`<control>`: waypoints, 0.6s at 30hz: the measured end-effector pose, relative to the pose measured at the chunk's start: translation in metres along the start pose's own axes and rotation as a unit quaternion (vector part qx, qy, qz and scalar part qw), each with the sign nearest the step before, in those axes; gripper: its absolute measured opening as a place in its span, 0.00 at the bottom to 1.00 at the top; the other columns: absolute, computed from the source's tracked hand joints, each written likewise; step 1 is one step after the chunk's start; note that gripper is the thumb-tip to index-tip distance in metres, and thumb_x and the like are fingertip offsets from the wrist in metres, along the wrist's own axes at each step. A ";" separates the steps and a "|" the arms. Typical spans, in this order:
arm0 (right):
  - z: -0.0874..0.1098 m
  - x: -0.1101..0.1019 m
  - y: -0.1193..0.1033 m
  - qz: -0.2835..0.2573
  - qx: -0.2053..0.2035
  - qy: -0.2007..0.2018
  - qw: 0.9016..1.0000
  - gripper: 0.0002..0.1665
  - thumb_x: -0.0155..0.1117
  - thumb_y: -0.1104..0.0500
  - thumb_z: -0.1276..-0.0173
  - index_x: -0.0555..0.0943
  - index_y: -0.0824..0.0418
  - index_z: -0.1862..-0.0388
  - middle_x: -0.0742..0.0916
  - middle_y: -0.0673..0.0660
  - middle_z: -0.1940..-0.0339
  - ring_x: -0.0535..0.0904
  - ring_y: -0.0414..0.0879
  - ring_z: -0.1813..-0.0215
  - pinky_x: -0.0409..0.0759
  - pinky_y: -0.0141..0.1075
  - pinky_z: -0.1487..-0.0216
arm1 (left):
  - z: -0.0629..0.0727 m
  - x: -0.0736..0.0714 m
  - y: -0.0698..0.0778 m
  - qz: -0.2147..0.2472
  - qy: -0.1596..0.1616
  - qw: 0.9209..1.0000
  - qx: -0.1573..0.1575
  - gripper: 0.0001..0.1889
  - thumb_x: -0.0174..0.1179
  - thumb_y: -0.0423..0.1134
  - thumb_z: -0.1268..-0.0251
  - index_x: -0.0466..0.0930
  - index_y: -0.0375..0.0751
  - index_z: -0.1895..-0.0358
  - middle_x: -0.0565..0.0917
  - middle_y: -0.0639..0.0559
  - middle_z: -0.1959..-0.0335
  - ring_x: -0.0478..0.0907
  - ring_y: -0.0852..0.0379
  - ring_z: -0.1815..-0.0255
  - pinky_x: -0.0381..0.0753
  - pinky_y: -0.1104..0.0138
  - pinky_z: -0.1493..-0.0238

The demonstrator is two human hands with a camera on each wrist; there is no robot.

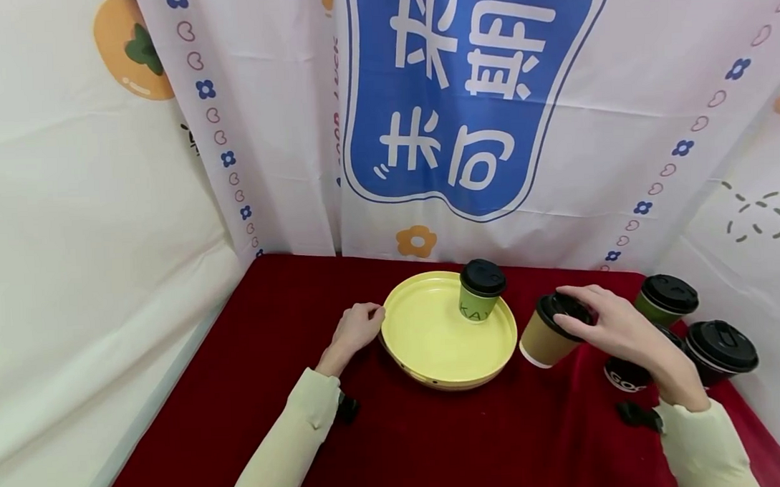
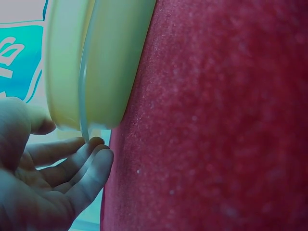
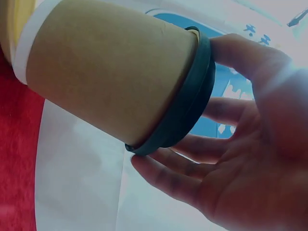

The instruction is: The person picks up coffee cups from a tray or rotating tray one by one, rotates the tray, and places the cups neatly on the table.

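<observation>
A brown paper cup (image 1: 543, 338) with a black lid is tilted, its base pointing toward the yellow round tray (image 1: 426, 342). My right hand (image 1: 576, 316) grips the cup by the lid from above. In the right wrist view the fingers (image 3: 173, 178) and thumb curl round the lid rim of the brown cup (image 3: 110, 72). A green cup (image 1: 479, 292) with a black lid stands upright at the tray's far right. My left hand (image 1: 367, 319) lies on the cloth at the tray's left rim. Its loosely bent fingers (image 2: 89, 166) touch the tray rim (image 2: 103, 62) and hold nothing.
On the right of the red cloth (image 1: 271, 348) stand another green cup (image 1: 664, 300), a dark cup (image 1: 720, 348) and a black cup (image 1: 623, 375) partly hidden by my right wrist. White printed curtains close off the back and both sides.
</observation>
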State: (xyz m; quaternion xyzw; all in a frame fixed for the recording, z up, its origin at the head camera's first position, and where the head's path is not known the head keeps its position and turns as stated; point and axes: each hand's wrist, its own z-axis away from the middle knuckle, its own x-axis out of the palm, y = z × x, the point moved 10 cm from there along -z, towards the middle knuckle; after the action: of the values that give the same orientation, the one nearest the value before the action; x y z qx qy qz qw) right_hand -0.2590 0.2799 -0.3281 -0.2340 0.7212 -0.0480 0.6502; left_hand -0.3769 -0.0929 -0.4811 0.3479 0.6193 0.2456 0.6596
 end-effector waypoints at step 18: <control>0.022 0.002 0.042 -0.003 0.041 -0.073 0.996 0.34 0.61 0.41 0.31 0.73 0.58 0.32 0.80 0.63 0.45 0.78 0.53 0.51 0.77 0.47 0.54 | -0.001 0.001 0.000 0.003 -0.001 1.000 -0.011 0.21 0.47 0.50 0.24 0.81 0.43 0.41 0.75 0.51 0.85 0.61 0.60 0.89 0.64 0.69 0.83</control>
State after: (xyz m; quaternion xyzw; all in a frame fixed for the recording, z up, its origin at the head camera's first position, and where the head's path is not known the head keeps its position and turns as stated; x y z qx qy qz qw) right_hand -0.2492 0.3217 -0.3495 -0.2125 0.6683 -0.0625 0.7101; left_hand -0.3779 -0.0922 -0.4817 0.3431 0.6148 0.2538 0.6632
